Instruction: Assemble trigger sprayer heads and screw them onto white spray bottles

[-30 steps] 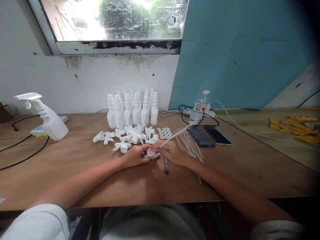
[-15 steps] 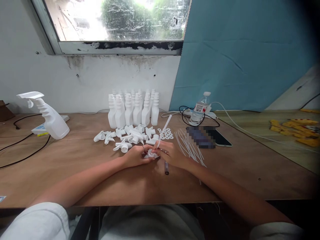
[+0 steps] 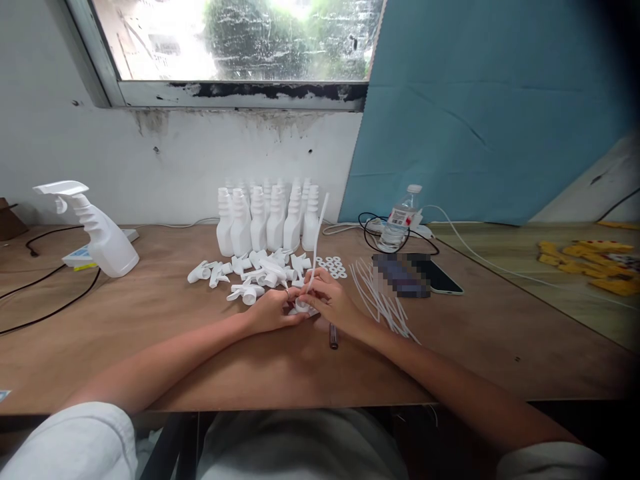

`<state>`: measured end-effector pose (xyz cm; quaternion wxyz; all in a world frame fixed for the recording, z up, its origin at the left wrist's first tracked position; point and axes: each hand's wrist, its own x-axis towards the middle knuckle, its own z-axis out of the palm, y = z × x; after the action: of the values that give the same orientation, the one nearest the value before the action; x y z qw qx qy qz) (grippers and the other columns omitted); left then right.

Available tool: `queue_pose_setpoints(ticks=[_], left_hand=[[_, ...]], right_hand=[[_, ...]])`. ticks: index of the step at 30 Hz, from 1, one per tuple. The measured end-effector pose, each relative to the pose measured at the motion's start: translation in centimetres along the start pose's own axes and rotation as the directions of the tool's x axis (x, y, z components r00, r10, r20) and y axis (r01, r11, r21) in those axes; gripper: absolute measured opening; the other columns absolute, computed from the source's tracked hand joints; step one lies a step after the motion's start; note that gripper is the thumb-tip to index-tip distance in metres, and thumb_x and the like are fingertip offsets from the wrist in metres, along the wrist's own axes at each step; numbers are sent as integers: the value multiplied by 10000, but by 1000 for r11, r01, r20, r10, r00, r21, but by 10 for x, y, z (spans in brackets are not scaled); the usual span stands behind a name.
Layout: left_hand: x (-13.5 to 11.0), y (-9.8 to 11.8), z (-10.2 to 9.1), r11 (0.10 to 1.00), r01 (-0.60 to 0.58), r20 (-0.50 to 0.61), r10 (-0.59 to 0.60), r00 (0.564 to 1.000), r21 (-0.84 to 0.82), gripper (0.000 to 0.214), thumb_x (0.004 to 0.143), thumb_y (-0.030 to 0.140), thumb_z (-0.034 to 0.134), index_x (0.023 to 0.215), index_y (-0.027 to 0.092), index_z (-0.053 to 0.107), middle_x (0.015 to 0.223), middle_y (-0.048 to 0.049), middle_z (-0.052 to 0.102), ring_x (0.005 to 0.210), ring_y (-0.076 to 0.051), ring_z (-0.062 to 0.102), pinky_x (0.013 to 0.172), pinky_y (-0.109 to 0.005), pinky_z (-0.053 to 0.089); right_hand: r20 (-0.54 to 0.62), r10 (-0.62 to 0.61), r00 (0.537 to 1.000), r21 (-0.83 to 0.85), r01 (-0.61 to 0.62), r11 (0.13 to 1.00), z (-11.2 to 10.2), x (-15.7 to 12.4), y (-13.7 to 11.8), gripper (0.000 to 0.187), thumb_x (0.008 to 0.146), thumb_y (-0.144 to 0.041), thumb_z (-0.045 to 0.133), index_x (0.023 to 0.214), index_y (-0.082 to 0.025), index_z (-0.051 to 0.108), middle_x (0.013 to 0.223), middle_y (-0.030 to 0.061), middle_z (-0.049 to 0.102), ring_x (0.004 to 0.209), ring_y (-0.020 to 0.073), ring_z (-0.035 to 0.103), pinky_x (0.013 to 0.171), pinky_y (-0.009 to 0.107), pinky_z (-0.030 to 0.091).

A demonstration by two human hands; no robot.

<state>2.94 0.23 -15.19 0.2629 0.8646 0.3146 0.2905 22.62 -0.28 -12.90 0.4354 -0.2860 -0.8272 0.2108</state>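
My left hand [image 3: 273, 311] is closed around a white spray trigger head [image 3: 302, 307], whose round collar faces up toward me. In my right hand [image 3: 327, 301] a thin white tube [image 3: 316, 243] is pinched near its lower end, standing almost upright over the collar. Whether the tube's tip sits inside the head is hidden by my fingers. Loose spray trigger heads [image 3: 265, 270] lie in a pile just beyond my hands. White ring washers [image 3: 335, 267] are laid out to the right of them, and more white tubes [image 3: 380, 300] lie spread beside my right wrist.
White bottles [image 3: 267, 220] stand in rows by the wall. An assembled spray bottle [image 3: 107, 240] is at left near black cables. A dark marker-like stick [image 3: 333, 337] lies below my right hand. A water bottle [image 3: 399, 220] and a phone [image 3: 440, 275] are at right.
The tube in my right hand has swung from a rightward slant to nearly upright, and my right fingers have shifted along with it. My left hand holds its place.
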Motion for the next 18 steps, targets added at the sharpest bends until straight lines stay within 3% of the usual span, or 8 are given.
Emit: queue_pose_setpoints(ticks=[7, 13, 18], left_hand=[[0, 1, 1, 1000, 13, 2, -13, 1000, -18, 324, 817, 386, 621, 1044, 156, 602, 873, -29, 655, 741, -139, 598, 708, -235, 500], [0, -3, 2, 996, 8, 8, -7, 1000, -85, 382, 818, 385, 631, 1125, 162, 593, 973, -49, 680, 833, -160, 629, 793, -260, 514], [-3, 3, 2, 999, 25, 0, -25, 1000, -44, 371, 830, 389, 623, 1132, 178, 581, 1016, -53, 687, 864, -180, 649, 828, -286, 511]], right_hand=[[40, 35, 999, 51, -37, 998, 0, 3, -2, 299, 913, -357, 566, 678, -173, 546, 753, 14, 455, 678, 134, 445, 607, 266, 364], [58, 46, 997, 36, -48, 998, 4, 3, 0, 291, 875, -275, 592, 622, -165, 501, 721, -3, 398, 638, 119, 396, 568, 248, 338], [31, 22, 999, 29, -23, 999, 4, 2, 3, 267, 869, -300, 610, 647, -170, 539, 734, 7, 425, 664, 130, 424, 594, 260, 377]])
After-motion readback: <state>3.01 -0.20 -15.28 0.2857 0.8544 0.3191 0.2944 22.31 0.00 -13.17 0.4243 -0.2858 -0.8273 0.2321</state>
